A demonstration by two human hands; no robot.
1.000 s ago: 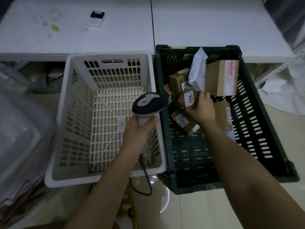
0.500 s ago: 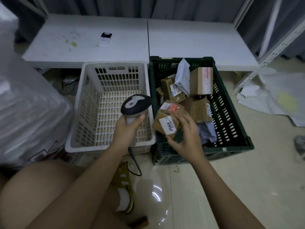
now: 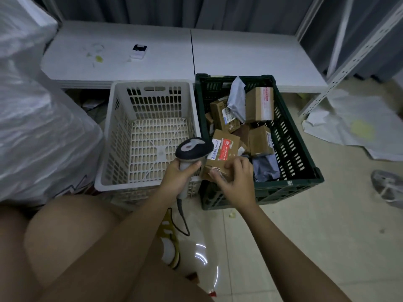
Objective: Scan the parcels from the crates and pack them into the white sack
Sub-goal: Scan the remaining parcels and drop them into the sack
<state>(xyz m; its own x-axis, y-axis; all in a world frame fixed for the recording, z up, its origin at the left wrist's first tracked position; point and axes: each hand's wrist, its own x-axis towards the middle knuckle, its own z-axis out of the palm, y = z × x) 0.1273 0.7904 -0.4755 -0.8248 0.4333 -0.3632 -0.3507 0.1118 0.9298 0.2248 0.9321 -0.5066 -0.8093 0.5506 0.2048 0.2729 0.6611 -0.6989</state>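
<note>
Above tiled floor [image 3: 305, 236], left grip [image 3: 182, 173] round scanner [image 3: 193, 149], right grip [image 3: 235, 179] round parcel [image 3: 222, 153].

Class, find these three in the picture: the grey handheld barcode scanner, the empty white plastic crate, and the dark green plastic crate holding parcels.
grey handheld barcode scanner [image 3: 194, 148]: head view, top of its head.
white plastic crate [image 3: 150, 84]: head view, far rim.
dark green plastic crate [image 3: 290, 136]: head view, right inner wall.

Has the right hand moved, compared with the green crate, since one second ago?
Yes. The right hand has come back from the parcels in the middle of the green crate to its near left corner, gripping a cardboard parcel beside the scanner.
</note>
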